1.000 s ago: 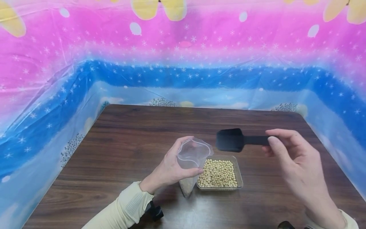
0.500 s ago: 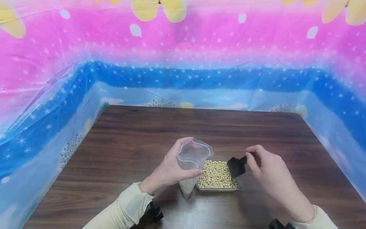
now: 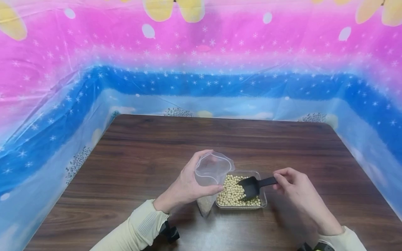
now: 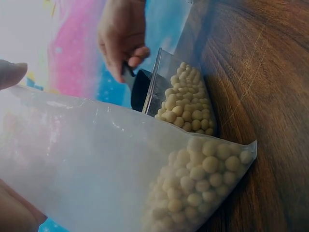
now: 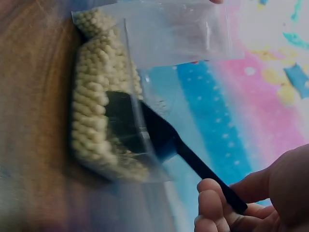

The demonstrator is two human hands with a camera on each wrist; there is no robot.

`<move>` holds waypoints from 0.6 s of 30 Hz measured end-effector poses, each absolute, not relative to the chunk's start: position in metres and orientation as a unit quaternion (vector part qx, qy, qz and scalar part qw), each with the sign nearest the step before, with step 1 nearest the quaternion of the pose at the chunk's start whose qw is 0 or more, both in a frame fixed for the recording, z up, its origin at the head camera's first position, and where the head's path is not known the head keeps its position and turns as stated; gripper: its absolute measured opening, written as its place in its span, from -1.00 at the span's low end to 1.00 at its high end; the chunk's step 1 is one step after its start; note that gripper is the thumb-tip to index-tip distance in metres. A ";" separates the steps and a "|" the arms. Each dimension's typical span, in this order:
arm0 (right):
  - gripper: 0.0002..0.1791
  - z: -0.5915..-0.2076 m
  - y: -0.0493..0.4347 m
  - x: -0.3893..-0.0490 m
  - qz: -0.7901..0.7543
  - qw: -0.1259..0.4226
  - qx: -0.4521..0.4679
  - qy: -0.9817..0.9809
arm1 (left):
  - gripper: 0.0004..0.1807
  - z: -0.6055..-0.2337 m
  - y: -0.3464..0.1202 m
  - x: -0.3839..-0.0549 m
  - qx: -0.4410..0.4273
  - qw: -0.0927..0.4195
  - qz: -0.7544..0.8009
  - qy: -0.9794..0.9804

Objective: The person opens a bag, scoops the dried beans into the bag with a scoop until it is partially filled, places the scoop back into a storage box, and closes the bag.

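Note:
A clear plastic zip bag (image 3: 211,170) stands upright with its mouth spread wide, held by my left hand (image 3: 186,181) with thumb and fingers on opposite sides of the opening. Pale round beans (image 4: 203,174) fill its bottom corner. Right beside it is a clear rectangular container (image 3: 263,200) full of the same beans (image 3: 230,191). My right hand (image 3: 298,191) pinches the end of the handle of a black scoop (image 3: 250,188). The scoop's blade is dug into the beans at the container's right side, its front edge hidden among them.
A dark wood-grain table (image 3: 150,150) lies under everything. A patterned pink and blue cloth (image 3: 194,83) hangs around its back and sides. Black straps with mounts (image 3: 170,233) sit at both wrists.
My right hand has brought the scoop down and left from above the table into the beans, its blade turning on the way. The left hand and bag have stayed in place.

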State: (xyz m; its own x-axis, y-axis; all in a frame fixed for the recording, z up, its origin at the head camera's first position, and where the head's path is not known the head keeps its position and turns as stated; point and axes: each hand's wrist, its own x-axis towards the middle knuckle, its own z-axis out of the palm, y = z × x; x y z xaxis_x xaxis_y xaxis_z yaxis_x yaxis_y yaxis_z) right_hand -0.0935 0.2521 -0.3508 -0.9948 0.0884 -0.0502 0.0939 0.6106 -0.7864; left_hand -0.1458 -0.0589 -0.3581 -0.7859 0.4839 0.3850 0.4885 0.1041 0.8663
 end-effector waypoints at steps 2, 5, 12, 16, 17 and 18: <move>-0.62 -0.359 0.252 -0.094 -0.480 0.027 0.063 0.874 | -0.04 -0.358 -0.059 -0.146 -0.328 0.004 -0.583 -0.743; -0.65 -0.370 0.251 -0.095 -0.524 0.037 0.071 0.848 | -0.05 -0.358 -0.059 -0.145 -0.328 0.006 -0.584 -0.743; -0.52 -0.378 0.252 -0.094 -0.502 0.053 0.093 0.858 | -0.03 -0.356 -0.061 -0.143 -0.318 -0.011 -0.599 -0.735; -0.37 -0.376 0.257 -0.092 -0.469 0.072 0.104 0.874 | -0.03 -0.357 -0.062 -0.144 -0.318 -0.010 -0.597 -0.736; -0.36 -0.375 0.259 -0.091 -0.464 0.078 0.107 0.876 | -0.03 -0.357 -0.062 -0.144 -0.320 -0.007 -0.594 -0.738; -0.34 -0.375 0.261 -0.091 -0.455 0.085 0.107 0.880 | -0.04 -0.358 -0.062 -0.145 -0.321 -0.004 -0.591 -0.740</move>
